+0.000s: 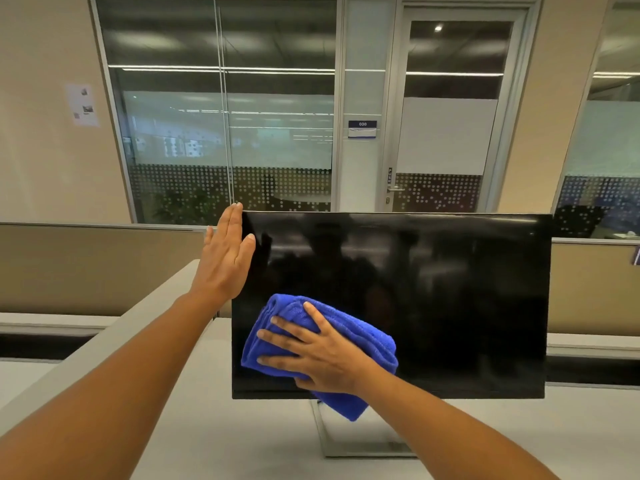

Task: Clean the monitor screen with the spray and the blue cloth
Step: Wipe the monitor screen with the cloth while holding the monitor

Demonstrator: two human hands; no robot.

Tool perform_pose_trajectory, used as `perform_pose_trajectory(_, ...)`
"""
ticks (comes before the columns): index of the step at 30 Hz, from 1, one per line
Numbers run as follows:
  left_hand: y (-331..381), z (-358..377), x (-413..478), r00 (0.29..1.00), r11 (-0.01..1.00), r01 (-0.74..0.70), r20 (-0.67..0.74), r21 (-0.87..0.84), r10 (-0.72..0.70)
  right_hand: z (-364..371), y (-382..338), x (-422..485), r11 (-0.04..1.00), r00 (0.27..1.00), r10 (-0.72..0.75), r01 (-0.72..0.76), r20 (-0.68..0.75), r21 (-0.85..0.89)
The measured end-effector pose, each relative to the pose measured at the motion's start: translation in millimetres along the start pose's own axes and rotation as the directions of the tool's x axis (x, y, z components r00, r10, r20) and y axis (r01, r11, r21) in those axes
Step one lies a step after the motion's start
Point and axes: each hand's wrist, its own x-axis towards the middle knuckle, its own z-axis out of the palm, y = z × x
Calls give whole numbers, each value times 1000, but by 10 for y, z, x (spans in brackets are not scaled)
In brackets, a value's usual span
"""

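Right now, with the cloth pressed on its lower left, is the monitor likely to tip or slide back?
Probably it can rock: the monitor is wide and sits on a thin frame stand. The left hand lies flat at its upper left edge, which likely steadies it. Sliding seems possible: the desk looks smooth.

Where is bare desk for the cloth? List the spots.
Bare desk lies left of the stand, between the arms, and right of the stand, below the right half of the monitor. Crowded: the screen's left side, where the left hand touches the edge and the right hand presses the cloth.
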Motion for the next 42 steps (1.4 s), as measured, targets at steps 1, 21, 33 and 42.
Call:
perform_pose_trajectory(1, 9, 2, 4, 1000, 1000, 6, 7, 16, -6, -18, 84, -21, 1000, 1000, 12, -12, -15, -10)
perform_pose_trajectory(21, 135, 107, -33, 996, 975, 83, -33, 207, -78, -141, 1222, -1313, -12, -14, 1000, -950, -2, 313)
perform_pose_trajectory(33, 183, 159, -100, 994, 954, 109, -21, 280, -108, 94, 200, -1496, -282, -236, 958, -873, 160, 398)
perform_pose_trajectory(42, 281, 270, -353, 989, 946, 136, 16, 295, -147, -92, -256, -878, 215, 271, 957, -903, 106, 373)
